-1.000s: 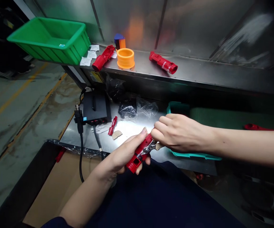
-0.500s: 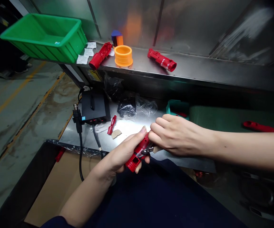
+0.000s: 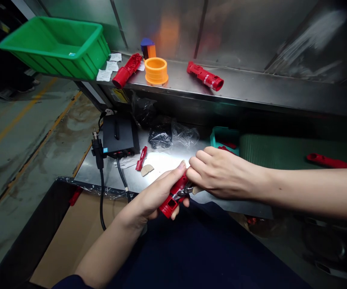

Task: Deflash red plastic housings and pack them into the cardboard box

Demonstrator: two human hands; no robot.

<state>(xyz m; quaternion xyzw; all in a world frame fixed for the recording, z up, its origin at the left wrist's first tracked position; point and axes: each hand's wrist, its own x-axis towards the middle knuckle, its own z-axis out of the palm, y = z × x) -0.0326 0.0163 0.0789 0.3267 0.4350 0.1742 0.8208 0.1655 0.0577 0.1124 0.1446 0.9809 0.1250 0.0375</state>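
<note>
My left hand (image 3: 161, 190) is wrapped round a red plastic tube-shaped part (image 3: 169, 206) with square openings in its wall, its near end tilted down toward me. My right hand (image 3: 211, 172) is closed in a fist at the part's right side. From under that fist a small metal tool (image 3: 186, 192) with a beige piece at its side reaches onto the red surface. The fist hides most of the tool, so its exact kind does not show. Beyond my hands, a smaller red part (image 3: 141, 158) and a beige half-round piece (image 3: 147, 170) lie on the metal bench.
A black box-shaped unit (image 3: 119, 134) with a cabled black handpiece (image 3: 98, 150) stands left. Clear bags lie behind. A shelf bears a green bin (image 3: 56, 48), an orange ring (image 3: 156, 71) and red parts. A teal tray (image 3: 218, 138) adjoins a ribbed green belt (image 3: 270, 148) at right.
My right hand has shifted very slightly to the left, exposing more of the teal tray. Both hands keep their hold on the red part and the tool.
</note>
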